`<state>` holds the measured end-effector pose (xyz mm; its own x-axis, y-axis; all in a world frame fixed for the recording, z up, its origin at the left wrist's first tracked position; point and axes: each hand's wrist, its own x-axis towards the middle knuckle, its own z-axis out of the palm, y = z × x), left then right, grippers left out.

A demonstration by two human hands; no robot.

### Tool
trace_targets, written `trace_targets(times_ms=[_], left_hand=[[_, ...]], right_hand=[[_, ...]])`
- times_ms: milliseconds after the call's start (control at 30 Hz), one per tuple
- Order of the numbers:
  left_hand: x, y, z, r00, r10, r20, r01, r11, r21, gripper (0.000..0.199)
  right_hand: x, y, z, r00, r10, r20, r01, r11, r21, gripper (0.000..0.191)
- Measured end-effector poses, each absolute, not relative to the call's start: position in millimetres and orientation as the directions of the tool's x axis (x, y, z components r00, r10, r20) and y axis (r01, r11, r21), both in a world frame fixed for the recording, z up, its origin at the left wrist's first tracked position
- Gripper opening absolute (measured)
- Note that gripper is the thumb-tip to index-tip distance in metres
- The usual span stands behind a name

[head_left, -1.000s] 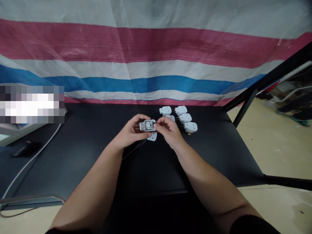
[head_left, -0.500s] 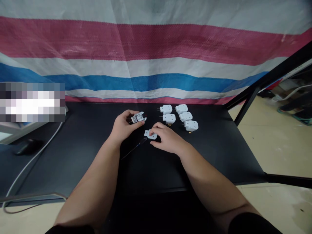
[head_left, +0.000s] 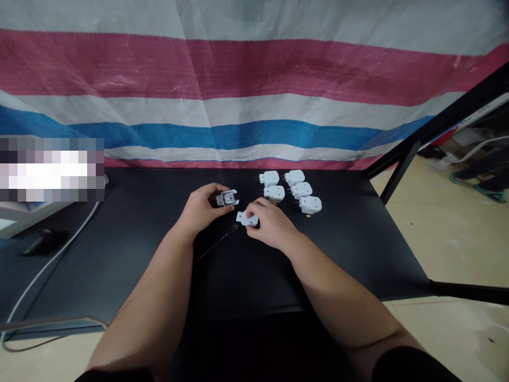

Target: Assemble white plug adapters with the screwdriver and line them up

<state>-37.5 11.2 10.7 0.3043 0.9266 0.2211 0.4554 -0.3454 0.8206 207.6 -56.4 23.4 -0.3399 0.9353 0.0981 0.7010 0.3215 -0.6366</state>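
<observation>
My left hand [head_left: 202,207] grips an uncovered white plug housing [head_left: 227,198] between thumb and fingers, its hollow inside with metal parts facing up. Close by on the right, my right hand [head_left: 272,223] has its thumb and fingers closed on a white plug cover [head_left: 247,218] with small holes in it. The two pieces are apart. Below them a thin screwdriver [head_left: 222,241] lies slanted on the black table, its handle end near the cover. Several white plugs [head_left: 274,193] with metal pins pointing left stand in two columns beyond my right hand.
A small brass-coloured piece [head_left: 308,216] lies by the nearest plug. To the left are a black computer mouse [head_left: 42,241], a pale cable [head_left: 59,264] and a white box-like object [head_left: 24,217]. A striped sheet [head_left: 246,69] hangs behind the black table [head_left: 350,249]; a black metal frame [head_left: 401,164] stands right.
My right thumb and fingers have closed on the plug cover, which has tilted slightly. My left hand has turned the housing a little and lowered it slightly.
</observation>
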Motion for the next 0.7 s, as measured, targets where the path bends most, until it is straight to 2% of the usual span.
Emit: trace_targets(times_ms=[200, 300, 467, 700], left_hand=[[-36, 10, 7, 0.368, 0.916, 0.161, 0.445, -0.325, 0.835, 0.046], [-33, 7, 7, 0.446, 0.884, 0.138, 0.402, -0.336, 0.852, 0.045], [-25, 1, 12, 0.509, 0.852, 0.118, 0.39, -0.351, 0.851, 0.038], [-23, -1, 13, 0.518, 0.85, 0.095, 0.437, -0.358, 0.825, 0.034]], right_hand=[[212, -50, 23, -0.272, 0.863, 0.425, 0.607, 0.497, -0.62, 0.022], [211, -49, 19, -0.282, 0.815, 0.506, 0.566, 0.568, -0.598, 0.022], [207, -46, 8, -0.312, 0.801, 0.511, 0.481, 0.597, -0.642, 0.023], [203, -46, 5, -0.342, 0.836, 0.428, 0.483, 0.547, -0.683, 0.021]])
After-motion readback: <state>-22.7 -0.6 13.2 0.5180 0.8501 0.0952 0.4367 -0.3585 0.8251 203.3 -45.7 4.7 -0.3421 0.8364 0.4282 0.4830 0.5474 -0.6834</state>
